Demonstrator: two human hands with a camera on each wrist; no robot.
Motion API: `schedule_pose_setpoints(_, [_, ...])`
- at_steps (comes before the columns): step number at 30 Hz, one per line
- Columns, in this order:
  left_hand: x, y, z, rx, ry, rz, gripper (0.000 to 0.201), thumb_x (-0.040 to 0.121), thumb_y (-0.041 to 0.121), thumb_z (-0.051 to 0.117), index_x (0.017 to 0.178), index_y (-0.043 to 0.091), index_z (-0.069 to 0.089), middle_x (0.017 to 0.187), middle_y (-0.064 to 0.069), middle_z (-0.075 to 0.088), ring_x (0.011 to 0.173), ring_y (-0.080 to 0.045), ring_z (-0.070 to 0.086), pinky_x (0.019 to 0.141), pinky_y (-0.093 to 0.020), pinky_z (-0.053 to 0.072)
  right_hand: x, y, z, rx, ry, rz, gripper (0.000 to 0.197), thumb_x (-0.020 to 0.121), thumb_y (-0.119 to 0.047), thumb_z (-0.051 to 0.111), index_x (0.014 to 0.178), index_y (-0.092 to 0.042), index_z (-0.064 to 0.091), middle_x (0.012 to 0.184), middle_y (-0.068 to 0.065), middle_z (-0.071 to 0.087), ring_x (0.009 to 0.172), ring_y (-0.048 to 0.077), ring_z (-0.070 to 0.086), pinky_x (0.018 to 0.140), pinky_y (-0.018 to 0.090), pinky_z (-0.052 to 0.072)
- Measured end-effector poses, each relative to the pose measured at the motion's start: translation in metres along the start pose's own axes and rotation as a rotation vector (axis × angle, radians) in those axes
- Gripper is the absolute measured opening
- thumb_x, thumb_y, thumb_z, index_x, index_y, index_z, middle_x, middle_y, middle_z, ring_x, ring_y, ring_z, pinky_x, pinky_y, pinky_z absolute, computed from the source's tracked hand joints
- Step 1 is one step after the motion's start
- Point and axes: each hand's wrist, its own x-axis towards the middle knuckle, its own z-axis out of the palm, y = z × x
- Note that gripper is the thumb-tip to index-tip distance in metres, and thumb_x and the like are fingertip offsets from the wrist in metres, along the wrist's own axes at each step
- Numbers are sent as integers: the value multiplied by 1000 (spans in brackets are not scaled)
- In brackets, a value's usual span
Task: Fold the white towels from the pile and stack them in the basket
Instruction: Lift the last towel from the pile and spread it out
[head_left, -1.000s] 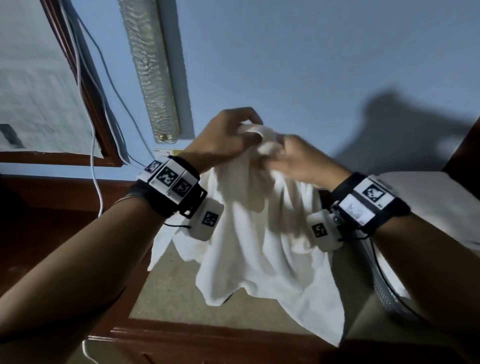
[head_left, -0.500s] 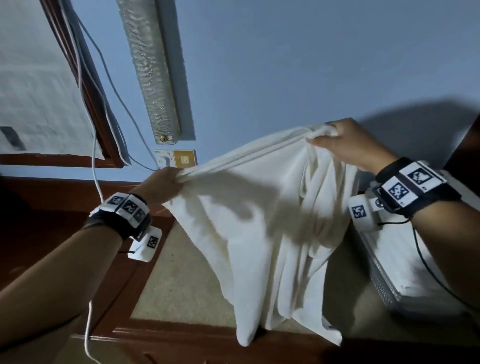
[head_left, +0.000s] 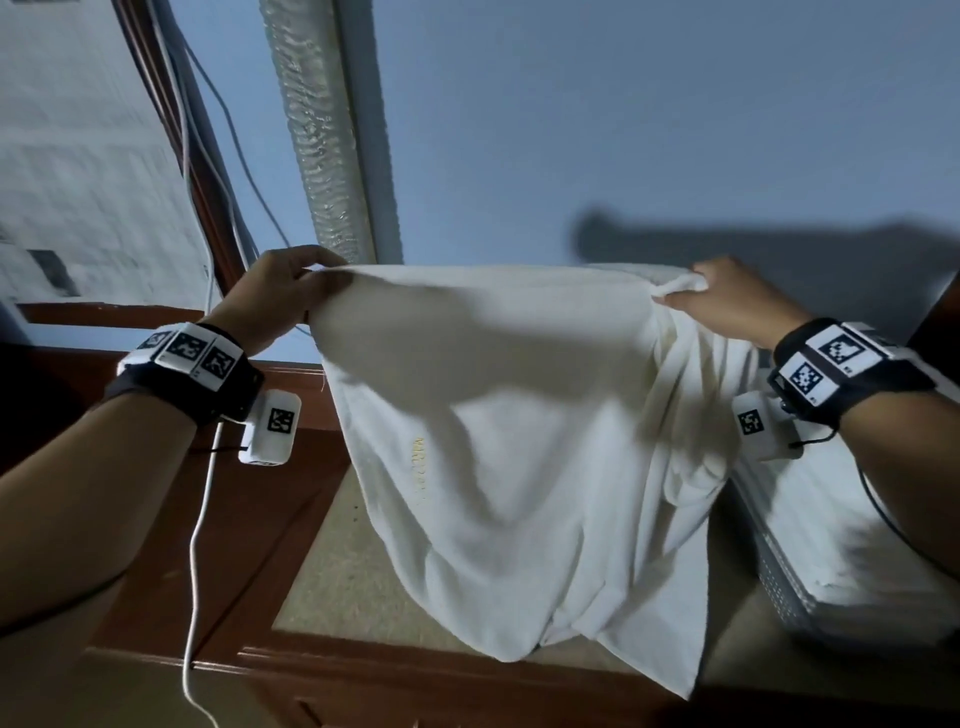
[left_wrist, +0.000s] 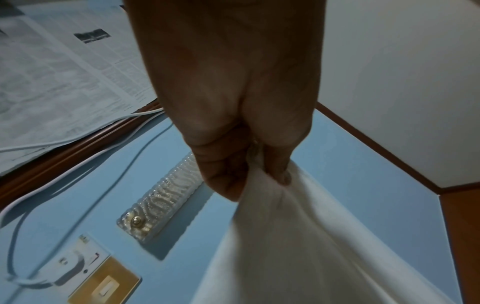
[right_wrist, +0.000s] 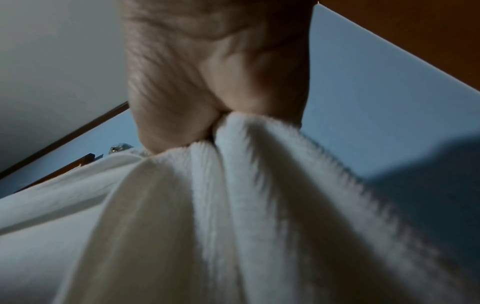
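A white towel (head_left: 519, 441) hangs spread in the air between my two hands, its top edge stretched roughly level. My left hand (head_left: 306, 280) pinches the towel's top left corner; in the left wrist view my left hand (left_wrist: 259, 174) has fingers and thumb curled round the towel (left_wrist: 324, 257). My right hand (head_left: 691, 288) grips the bunched top right corner, and in the right wrist view my right hand (right_wrist: 207, 102) closes over folds of the towel (right_wrist: 233, 205). The towel's lower edge drapes onto the beige tabletop (head_left: 332, 577). At the right stands the white basket (head_left: 784, 587), with white cloth in it.
A dark wooden frame (head_left: 249, 519) borders the tabletop at the left and front. A white cable (head_left: 195, 545) runs down the left side. Behind are a blue wall (head_left: 623, 130), a silver duct (head_left: 322, 130), a newspaper-covered window (head_left: 78, 182) and a wall socket (left_wrist: 85, 273).
My hands have moved apart from a bunched grip at the centre, spreading the towel wide. The left hand has risen, so the top edge went from slanted to level.
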Motion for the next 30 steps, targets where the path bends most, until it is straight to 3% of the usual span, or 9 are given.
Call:
schedule_pose_setpoints(5, [8, 8, 0, 122, 13, 36, 36, 108, 32, 51, 99, 2, 68, 58, -7, 52, 39, -7, 45, 37, -16, 35, 7, 1, -6, 13, 12, 87, 58, 81, -61, 61, 99, -7, 76, 97, 17, 73, 94, 34, 69, 87, 43, 54])
schedule_pose_setpoints(7, [10, 11, -4, 175, 2, 47, 40, 108, 36, 51, 97, 3, 69, 52, -11, 55, 39, -14, 49, 39, -18, 40, 8, 0, -9, 8, 7, 93, 59, 80, -62, 60, 100, -8, 76, 100, 16, 74, 96, 33, 69, 89, 43, 54])
schedule_pose_setpoints(11, [19, 12, -19, 316, 2, 109, 40, 104, 45, 56, 81, 17, 73, 58, -13, 67, 50, -27, 62, 61, -39, 56, 11, -2, -15, -26, 4, 86, 46, 86, -56, 64, 101, -16, 78, 103, 11, 74, 102, 35, 67, 90, 41, 53])
schedule_pose_setpoints(15, [34, 22, -29, 465, 79, 207, 29, 102, 37, 62, 94, 15, 79, 69, -13, 70, 62, -24, 63, 60, -19, 47, 20, -8, -21, -108, 72, 60, 45, 92, -51, 63, 89, -7, 70, 98, 18, 71, 99, 43, 66, 81, 41, 49])
schedule_pose_setpoints(18, [43, 25, -32, 564, 138, 286, 27, 98, 32, 69, 102, 7, 80, 82, -13, 64, 78, -31, 60, 74, -31, 42, 26, -14, -23, -98, 138, 46, 42, 97, -37, 66, 79, 0, 60, 91, 24, 69, 93, 44, 64, 71, 38, 39])
schedule_pose_setpoints(20, [44, 21, -34, 581, 192, 271, 26, 94, 33, 74, 100, 8, 81, 81, -14, 62, 79, -29, 58, 74, -33, 40, 27, -16, -24, -92, 155, 47, 42, 97, -36, 68, 76, -1, 57, 86, 21, 67, 90, 43, 64, 69, 36, 35])
schedule_pose_setpoints(25, [37, 1, -28, 354, 246, -53, 18, 98, 35, 65, 94, 20, 74, 67, -12, 69, 54, -23, 61, 57, -29, 51, 20, -24, -15, -30, 115, 34, 45, 91, -37, 74, 67, -9, 48, 82, 19, 68, 82, 37, 65, 64, 36, 35])
schedule_pose_setpoints(27, [40, -9, -19, 8, 214, -177, 20, 105, 25, 54, 102, 11, 67, 82, -14, 76, 61, -19, 72, 59, -32, 60, 12, -35, -8, 79, 14, -35, 42, 88, -37, 79, 71, -8, 54, 85, 18, 70, 76, 24, 61, 64, 35, 35])
schedule_pose_setpoints(30, [44, -14, -10, -411, 202, -282, 24, 108, 15, 44, 100, 5, 64, 97, -10, 77, 90, -22, 75, 76, -27, 62, -10, -68, -2, 111, -304, -221, 38, 81, -43, 86, 90, -13, 65, 68, -12, 61, 61, 4, 49, 59, 29, 35])
